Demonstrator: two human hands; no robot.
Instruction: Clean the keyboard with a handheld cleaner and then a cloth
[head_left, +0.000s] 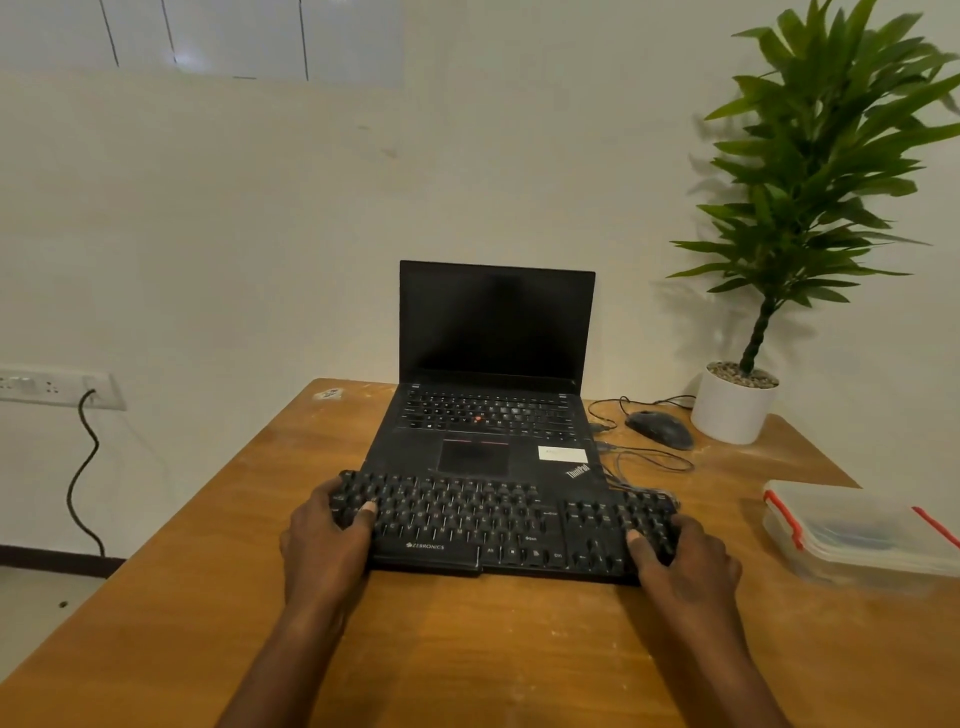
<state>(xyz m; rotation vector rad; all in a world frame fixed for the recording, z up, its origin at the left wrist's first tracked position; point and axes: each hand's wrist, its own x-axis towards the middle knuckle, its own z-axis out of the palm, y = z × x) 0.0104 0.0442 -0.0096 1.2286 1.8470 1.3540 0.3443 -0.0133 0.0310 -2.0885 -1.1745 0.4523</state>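
A black external keyboard (498, 525) lies across the wooden table (467, 649), its far edge over the front of an open black laptop (493, 364). My left hand (324, 545) grips the keyboard's left end, thumb on the keys and fingers curled round the edge. My right hand (680, 558) grips the right end the same way, thumb on the number pad. No handheld cleaner or cloth is plainly in view.
A clear plastic box with red clips (857, 535) sits at the right edge. A black mouse (660, 428) with loose cables lies right of the laptop. A potted plant (737, 400) stands at the back right corner. A wall socket with a cable (62, 387) is at left.
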